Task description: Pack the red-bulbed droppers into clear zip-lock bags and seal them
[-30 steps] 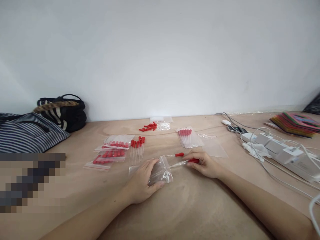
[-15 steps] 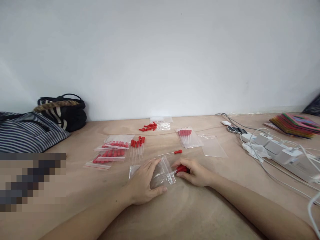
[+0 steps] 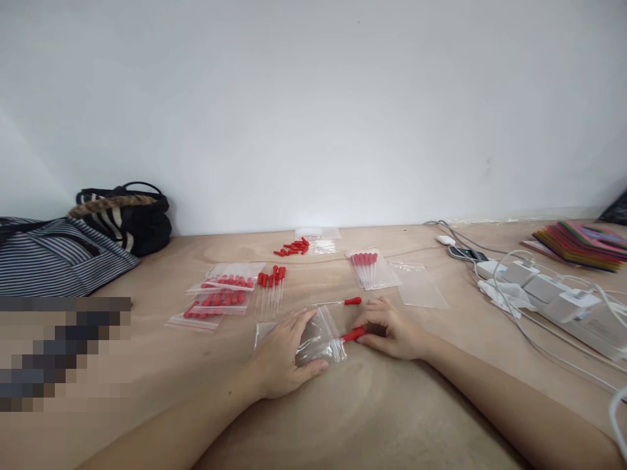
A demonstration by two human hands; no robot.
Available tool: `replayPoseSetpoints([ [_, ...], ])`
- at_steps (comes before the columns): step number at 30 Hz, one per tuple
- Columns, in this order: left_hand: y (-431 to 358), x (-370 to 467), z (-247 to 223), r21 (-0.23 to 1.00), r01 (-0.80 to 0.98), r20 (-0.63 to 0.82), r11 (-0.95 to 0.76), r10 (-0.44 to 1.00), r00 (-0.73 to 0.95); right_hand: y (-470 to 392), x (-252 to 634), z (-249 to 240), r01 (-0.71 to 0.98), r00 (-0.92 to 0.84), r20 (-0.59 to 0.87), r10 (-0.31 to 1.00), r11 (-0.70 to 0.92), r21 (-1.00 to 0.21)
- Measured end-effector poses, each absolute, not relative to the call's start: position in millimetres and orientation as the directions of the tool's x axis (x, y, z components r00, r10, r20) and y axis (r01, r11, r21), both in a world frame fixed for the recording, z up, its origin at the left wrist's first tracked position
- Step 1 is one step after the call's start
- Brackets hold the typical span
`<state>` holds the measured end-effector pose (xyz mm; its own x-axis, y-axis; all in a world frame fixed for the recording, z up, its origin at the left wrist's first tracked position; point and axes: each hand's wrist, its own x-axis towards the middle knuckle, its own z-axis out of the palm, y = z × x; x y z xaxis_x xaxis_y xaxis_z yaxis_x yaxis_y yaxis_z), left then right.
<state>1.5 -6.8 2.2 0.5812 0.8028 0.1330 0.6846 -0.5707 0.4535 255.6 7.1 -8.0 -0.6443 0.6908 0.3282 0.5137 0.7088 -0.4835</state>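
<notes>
My left hand (image 3: 287, 356) lies with fingers and thumb spread on a clear zip bag (image 3: 321, 329), pressing it on the wooden table. At the bag's open right end, my right hand (image 3: 392, 329) pinches red-capped droppers (image 3: 353, 335), whose clear stems run into the bag. Just above, a single red-capped dropper (image 3: 353, 301) lies on the table. Left of the bag are a row of loose droppers (image 3: 271, 281) and several filled bags (image 3: 223, 299). Another filled bag (image 3: 365, 269) lies behind my right hand, beside a flat clear bag (image 3: 422, 287).
Loose red caps (image 3: 294, 247) and clear tubes (image 3: 322, 245) lie near the wall. At the right are white chargers on a power strip (image 3: 563, 303), cables and a stack of coloured sheets (image 3: 582, 245). A striped bag (image 3: 63, 258) and a black bag (image 3: 142, 222) stand left.
My right hand has shifted slightly right and its fingers have loosened around the red caps, which now show more. My left hand stays on the bag.
</notes>
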Motion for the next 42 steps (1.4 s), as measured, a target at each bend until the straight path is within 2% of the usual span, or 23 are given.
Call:
replayPoseSetpoints([
  [8, -4, 5, 3, 0.407, 0.698, 0.148, -0.589, 0.797, 0.586, 4, 227, -14, 0.540, -0.627, 0.495, 0.601, 0.794, -0.279],
  [10, -4, 5, 3, 0.402, 0.700, 0.148, -0.590, 0.796, 0.586, 2, 228, -11, 0.539, -0.637, 0.464, 0.616, 0.786, -0.304],
  [16, -5, 5, 5, 0.397, 0.710, 0.121, -0.581, 0.800, 0.587, 2, 237, -7, 0.554, -0.596, 0.346, 0.725, 0.683, -0.476],
  [22, -4, 6, 6, 0.396, 0.702, 0.138, -0.592, 0.794, 0.592, 11, 231, -15, 0.617, -0.510, 0.273, 0.816, 0.568, -0.545],
  [30, -5, 7, 7, 0.400, 0.688, 0.149, -0.606, 0.783, 0.604, 13, 221, -17, 0.493, -0.470, 0.269, 0.840, 0.503, -0.710],
  [36, -6, 9, 3, 0.422, 0.648, 0.180, -0.634, 0.759, 0.626, 13, 203, -17, 0.427, -0.514, 0.339, 0.788, 0.578, -0.696],
  [42, -6, 9, 3, 0.442, 0.646, 0.159, -0.623, 0.763, 0.627, 21, 189, -19, 0.623, -0.353, 0.334, 0.874, 0.486, -0.613],
])
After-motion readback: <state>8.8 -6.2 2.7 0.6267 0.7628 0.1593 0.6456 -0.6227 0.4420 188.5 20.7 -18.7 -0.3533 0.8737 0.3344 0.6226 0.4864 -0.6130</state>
